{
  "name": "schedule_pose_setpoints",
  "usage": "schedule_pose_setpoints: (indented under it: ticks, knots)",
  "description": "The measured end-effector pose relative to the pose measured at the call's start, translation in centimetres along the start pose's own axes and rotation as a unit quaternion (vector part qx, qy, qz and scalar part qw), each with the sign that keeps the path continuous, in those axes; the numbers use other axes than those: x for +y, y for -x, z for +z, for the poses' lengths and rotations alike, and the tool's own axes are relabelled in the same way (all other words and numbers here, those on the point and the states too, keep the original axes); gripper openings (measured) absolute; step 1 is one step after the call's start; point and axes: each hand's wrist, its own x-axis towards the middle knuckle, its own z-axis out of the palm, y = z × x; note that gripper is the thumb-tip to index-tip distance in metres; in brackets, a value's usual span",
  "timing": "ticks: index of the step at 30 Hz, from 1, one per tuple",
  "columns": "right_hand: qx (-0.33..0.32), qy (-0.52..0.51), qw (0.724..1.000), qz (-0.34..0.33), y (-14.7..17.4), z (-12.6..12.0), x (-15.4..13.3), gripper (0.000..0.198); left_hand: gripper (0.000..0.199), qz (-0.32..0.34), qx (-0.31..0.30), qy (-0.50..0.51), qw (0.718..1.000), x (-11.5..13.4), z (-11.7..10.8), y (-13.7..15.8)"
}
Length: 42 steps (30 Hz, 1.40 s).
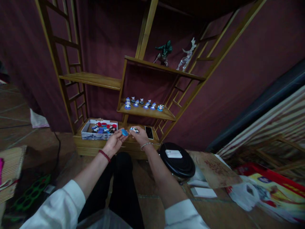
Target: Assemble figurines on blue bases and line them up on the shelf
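Observation:
My left hand (113, 142) holds a round blue base (124, 132) at its fingertips, palm turned up. Close beside it, my right hand (141, 136) pinches a small white and dark figurine (134, 129). A small gap shows between base and figurine. To the left of my hands, an open cardboard box (94, 136) contains several loose red, blue and dark figurine pieces (104, 128). Behind and above my hands, several small figurines on round bases (146, 105) stand on the middle shelf (135, 110).
A wooden display rack (143, 31) stands before me, with a green figure (165, 52) and a clear figure (187, 55) on its upper shelf. A phone (149, 132) lies right of my hands. A black stool (177, 167) bears a white object (173, 154).

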Motion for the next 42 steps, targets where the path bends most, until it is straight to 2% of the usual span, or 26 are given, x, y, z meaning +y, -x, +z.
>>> schedule_pose_setpoints:
  ticks: [3,6,14,24,31,42]
  knots:
    - [-0.002,-0.083,0.996,0.008,0.0,-0.3,-0.5,0.03,0.016,0.003,-0.02,0.008,1.0,-0.2,0.2,0.2]
    - [0.005,-0.1,0.995,0.004,0.2,-0.7,-1.1,0.03,0.017,0.006,-0.037,0.01,0.999,-0.3,0.6,0.4]
    - [0.032,-0.078,0.996,-0.011,0.4,-1.1,-2.4,0.033,0.018,-0.018,-0.061,0.027,0.998,-0.4,1.6,1.2]
    - [0.0,-0.085,0.996,-0.042,-0.1,-0.8,-1.9,0.034,0.009,-0.014,-0.053,0.057,0.997,-1.3,1.8,1.2]
    - [0.003,-0.063,0.997,-0.05,0.3,-0.9,-2.3,0.033,0.011,-0.014,-0.067,0.053,0.996,-0.9,2.0,1.6]
    - [-0.03,-0.07,0.996,-0.05,0.2,-1.3,-2.8,0.032,0.011,-0.021,-0.068,0.057,0.996,-0.5,2.3,1.6]
